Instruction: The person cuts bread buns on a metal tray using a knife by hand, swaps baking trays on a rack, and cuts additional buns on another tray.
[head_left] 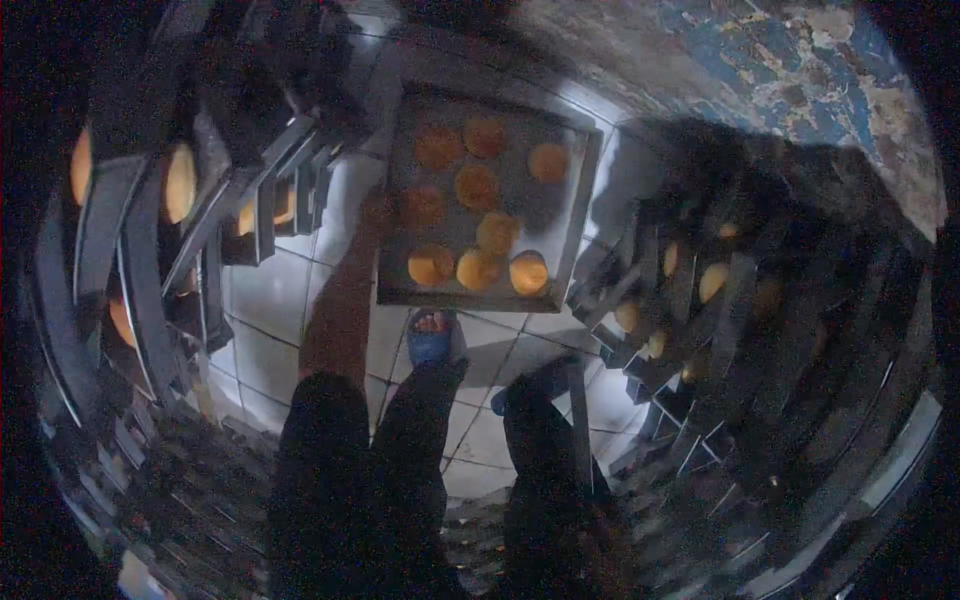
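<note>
Evidently, the left hand [376, 212] grips the tray [450, 299] at its left edge, above the tiled floor [255, 310]; right hand not visible, its state undetermined; uneven support could tip the tray, sliding round breads [477, 186] off.

dark sleeve [322, 425], dark trousers [412, 425], blue open-toed sandal [431, 347]

The left hand [376, 212] is lost in shadow at the left edge of the baking tray [548, 215], its fingers too dark to tell. Stacked trays [745, 330] on the right blur together, and the right foot's blue footwear [499, 402] is mostly hidden by dark trousers [530, 455].
</note>
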